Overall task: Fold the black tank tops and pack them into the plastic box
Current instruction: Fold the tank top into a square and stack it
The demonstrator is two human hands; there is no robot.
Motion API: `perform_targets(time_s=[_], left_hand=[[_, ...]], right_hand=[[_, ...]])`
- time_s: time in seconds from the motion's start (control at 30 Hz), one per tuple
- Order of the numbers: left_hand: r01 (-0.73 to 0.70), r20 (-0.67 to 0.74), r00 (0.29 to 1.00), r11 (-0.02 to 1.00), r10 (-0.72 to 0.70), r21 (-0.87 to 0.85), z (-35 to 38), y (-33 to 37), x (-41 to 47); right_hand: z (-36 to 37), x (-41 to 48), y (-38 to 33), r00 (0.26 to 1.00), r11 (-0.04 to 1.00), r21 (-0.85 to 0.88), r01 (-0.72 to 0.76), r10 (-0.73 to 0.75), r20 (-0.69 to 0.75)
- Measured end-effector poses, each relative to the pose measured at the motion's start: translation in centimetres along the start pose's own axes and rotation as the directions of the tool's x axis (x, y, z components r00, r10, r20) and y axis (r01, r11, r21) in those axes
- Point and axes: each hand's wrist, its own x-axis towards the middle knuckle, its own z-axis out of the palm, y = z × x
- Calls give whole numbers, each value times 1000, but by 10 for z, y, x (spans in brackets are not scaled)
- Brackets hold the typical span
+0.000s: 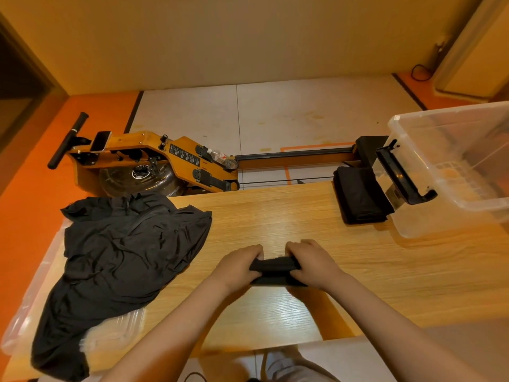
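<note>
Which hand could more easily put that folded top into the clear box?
Probably the right hand: both grip the folded top, but the plastic box stands on the table's right end, nearer it than the left hand.

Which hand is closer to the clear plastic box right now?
Right. The right hand grips the right end of the folded tank top, on the side toward the plastic box; the left hand grips its left end, farther away.
</note>
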Motion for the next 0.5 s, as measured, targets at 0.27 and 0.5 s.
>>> perform_targets(time_s=[0.27,0.5], left_hand=[[-43,-341,935,983,101,176,9,6,-23],[-39,-181,977,921,117,389,72,-11,-65]], right_hand=[[28,-17,-8,915,980,-197,-38,-45,-401],[105,-58,-4,930,960,-280,-13,-91,-356]])
